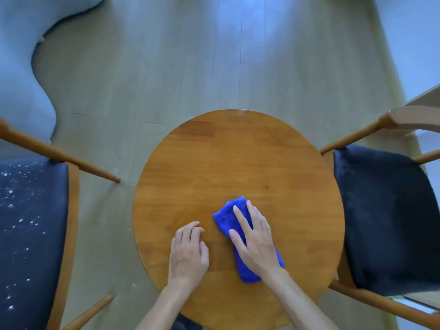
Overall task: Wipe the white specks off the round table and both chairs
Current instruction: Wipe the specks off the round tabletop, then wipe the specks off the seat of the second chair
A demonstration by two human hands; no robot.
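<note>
My left hand [188, 253] rests on the bench [238, 151] with fingers loosely curled, holding nothing. Just to its right, my right hand [254, 239] lies flat with fingers spread and straight, pressing the folded blue cloth [223, 216] onto the wood; it presses the cloth and does not grip it. Cloth ends show beyond my fingertips and beside my wrist.

Ahead of both hands, the round top shows no specks that I can make out; a pale glare sits at the far rim. I judge the bench largely done.

Well out to the left of my left hand, the left chair [35, 234] has a dark seat scattered with white specks [21, 220]. That seat is untouched, by my reading. A few pale flecks lie on the floor [190, 67] between that chair and the bench.

Well out to the right of my right hand, the right chair [385, 210] shows a dark seat with only a faint haze; I cannot tell if specks remain.

Risks: a flat palm may let the cloth slide or unfold mid-stroke. Sweeping outward could push specks off the edge onto the floor or the seats. A loaded cloth may smear residue into the upholstery.
</note>
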